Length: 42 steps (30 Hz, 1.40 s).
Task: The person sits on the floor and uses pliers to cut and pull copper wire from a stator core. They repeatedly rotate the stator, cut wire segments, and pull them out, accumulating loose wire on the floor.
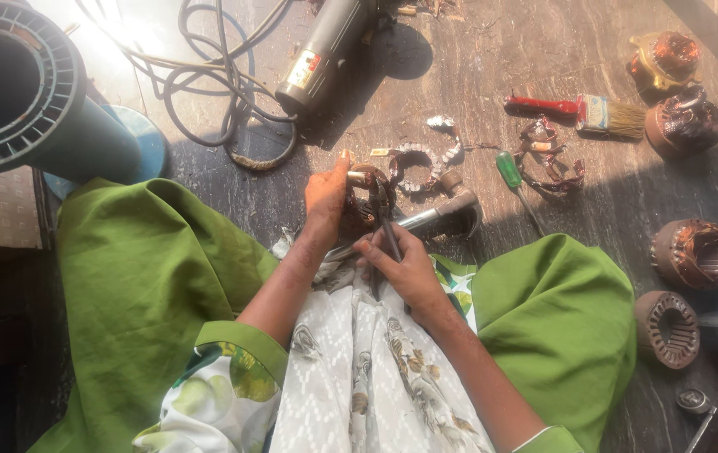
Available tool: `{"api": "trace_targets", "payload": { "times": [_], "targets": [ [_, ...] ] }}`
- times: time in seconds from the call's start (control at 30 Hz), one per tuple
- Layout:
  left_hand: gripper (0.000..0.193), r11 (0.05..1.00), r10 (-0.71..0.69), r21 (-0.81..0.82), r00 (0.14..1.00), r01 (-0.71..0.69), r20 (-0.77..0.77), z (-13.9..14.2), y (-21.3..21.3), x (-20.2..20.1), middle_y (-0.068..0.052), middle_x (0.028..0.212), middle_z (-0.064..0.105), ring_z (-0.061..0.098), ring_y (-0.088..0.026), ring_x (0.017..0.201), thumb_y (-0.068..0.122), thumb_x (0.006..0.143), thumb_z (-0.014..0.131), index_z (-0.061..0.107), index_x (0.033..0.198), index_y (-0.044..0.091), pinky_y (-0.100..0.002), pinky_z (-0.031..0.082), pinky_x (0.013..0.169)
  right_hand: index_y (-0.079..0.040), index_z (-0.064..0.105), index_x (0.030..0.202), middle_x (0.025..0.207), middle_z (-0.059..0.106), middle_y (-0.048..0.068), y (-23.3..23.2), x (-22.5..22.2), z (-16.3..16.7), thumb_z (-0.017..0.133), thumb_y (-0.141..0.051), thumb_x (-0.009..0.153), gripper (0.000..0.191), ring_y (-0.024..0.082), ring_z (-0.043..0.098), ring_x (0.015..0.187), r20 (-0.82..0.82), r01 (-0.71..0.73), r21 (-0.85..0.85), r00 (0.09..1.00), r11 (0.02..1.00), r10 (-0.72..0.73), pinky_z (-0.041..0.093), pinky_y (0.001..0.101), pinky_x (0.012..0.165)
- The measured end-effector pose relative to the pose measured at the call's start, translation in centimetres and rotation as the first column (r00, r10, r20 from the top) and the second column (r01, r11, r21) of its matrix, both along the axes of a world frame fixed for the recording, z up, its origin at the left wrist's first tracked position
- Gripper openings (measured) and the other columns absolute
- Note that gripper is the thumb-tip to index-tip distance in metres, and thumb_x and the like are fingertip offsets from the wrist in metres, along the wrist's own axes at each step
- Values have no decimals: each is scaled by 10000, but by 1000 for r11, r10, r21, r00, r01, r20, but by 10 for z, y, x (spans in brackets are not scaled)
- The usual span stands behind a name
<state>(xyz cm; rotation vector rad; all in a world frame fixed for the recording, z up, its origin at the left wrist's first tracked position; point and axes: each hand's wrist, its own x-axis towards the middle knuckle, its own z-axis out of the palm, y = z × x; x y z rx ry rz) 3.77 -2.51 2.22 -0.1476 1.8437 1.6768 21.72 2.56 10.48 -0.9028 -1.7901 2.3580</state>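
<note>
Far left, a ribbed blue-grey fan housing (15, 92) upright on the floor (476, 75). Beyond the hands, a dark heat gun (325, 54) with coiled cable. Left hand (325, 201) closed around a small copper-wound motor part (363, 205) — thumb up, held over the lap. Right hand (405, 268) just beside it, clenched on dark pliers (384, 222), tips at the part. Further right, a green-handled screwdriver (510, 172), a red-handled brush (577, 109) — then wound stators (694, 252) near the right edge.
</note>
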Motion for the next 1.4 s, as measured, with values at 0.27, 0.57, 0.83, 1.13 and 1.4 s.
{"api": "trace_targets", "payload": {
  "times": [0.27, 0.57, 0.83, 1.13, 1.4],
  "targets": [
    [397, 997, 58, 57, 954, -43, -296, 37, -1, 9, 7, 718, 721, 583, -57, 642, 479, 876, 718, 825, 929, 100, -256, 475, 576, -36, 558, 951, 927, 594, 94, 17, 10, 18, 821, -267, 863, 360, 162, 594, 808, -166, -27, -959, 860, 283, -482, 556, 275, 718],
    [356, 987, -52, 141, 978, 82, -203, 42, -9, 20, -2, 760, 677, 549, -58, 664, 404, 881, 770, 791, 880, 49, -245, 432, 588, 17, 596, 1047, 1070, 651, 182, 53, 15, 11, 751, -165, 886, 289, 230, 673, 885, -39, 171, -829, 932, 532, -360, 606, 370, 764],
    [452, 963, -46, 260, 994, 71, -102, 48, -19, 14, -27, 859, 755, 642, -72, 722, 474, 892, 703, 797, 993, 44, -241, 520, 665, -24, 612, 1133, 1342, 643, 250, 11, 24, 33, 625, 20, 810, 326, 310, 681, 1119, -22, 146, -539, 982, 830, -187, 591, 486, 931],
    [460, 971, -26, 232, 994, 50, -105, 44, -13, 10, -25, 829, 722, 614, -73, 711, 482, 916, 701, 795, 986, 38, -253, 491, 634, 17, 642, 1184, 1387, 620, 222, 6, 27, 39, 557, -3, 827, 367, 316, 646, 1204, -26, 67, -531, 995, 845, -95, 557, 496, 976],
    [440, 984, -135, 93, 973, 155, -189, 54, -9, 15, -17, 741, 708, 616, -78, 657, 486, 864, 732, 798, 900, 53, -254, 480, 590, 10, 607, 1211, 1223, 661, 248, 13, 10, 11, 510, -35, 906, 323, 334, 656, 1124, -52, -12, -534, 998, 845, -19, 563, 498, 967]
  ]
}}
